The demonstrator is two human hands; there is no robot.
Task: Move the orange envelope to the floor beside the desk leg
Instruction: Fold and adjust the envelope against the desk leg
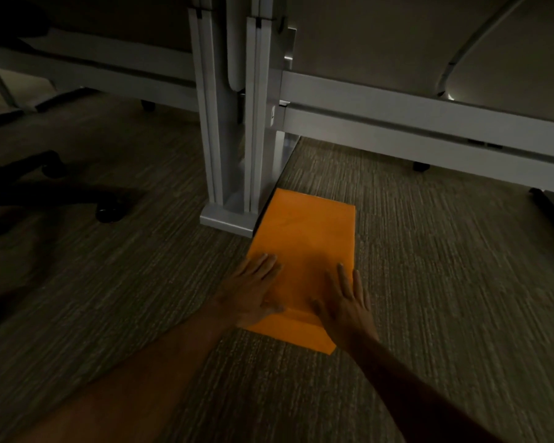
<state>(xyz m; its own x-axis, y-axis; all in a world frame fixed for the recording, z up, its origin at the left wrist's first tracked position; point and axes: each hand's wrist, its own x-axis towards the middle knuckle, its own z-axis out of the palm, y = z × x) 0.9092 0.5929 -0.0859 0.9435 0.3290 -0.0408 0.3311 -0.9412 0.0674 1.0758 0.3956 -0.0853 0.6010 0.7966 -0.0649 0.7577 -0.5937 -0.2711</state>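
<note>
The orange envelope (307,241) lies flat on the carpet, its far left edge right against the foot of the grey desk leg (234,174). My left hand (253,292) rests palm down on the envelope's near left part, fingers spread. My right hand (346,302) lies flat on its near right part, fingers also spread. Neither hand curls around the envelope; both press on top of it.
A black office chair base with castors (55,187) stands on the carpet to the left. Grey desk crossbars (429,123) run behind and to the right of the leg. Another dark castor (421,166) sits under the right bar. Striped carpet (445,282) spreads around.
</note>
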